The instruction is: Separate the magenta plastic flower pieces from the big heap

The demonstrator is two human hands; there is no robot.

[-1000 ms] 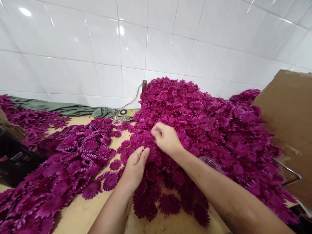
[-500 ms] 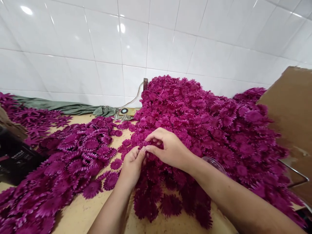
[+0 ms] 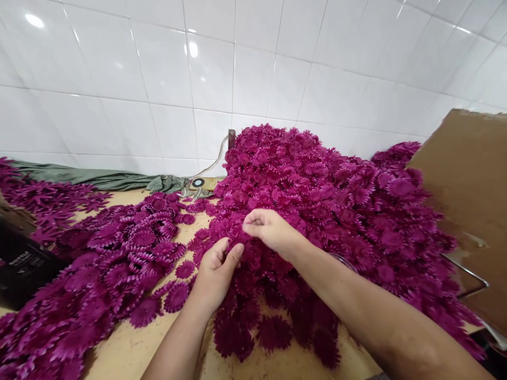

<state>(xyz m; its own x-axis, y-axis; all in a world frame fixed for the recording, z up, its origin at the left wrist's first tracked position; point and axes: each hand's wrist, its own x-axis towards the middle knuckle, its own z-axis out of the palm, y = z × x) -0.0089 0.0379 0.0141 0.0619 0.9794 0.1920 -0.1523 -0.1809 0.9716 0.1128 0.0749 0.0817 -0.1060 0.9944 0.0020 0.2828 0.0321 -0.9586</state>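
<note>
Left hand (image 3: 214, 274): fingers curled, thumb slightly apart (hold, if any, cannot be told). Right hand (image 3: 273, 232): thumb and fingertips drawn close together, contents likewise unclear. Magenta flower heap (image 3: 289, 174): beneath and beyond both hands, before white tiled wall (image 3: 158, 63). Second flower pile (image 3: 119, 274): leftward, on tan tabletop (image 3: 130, 343).
</note>
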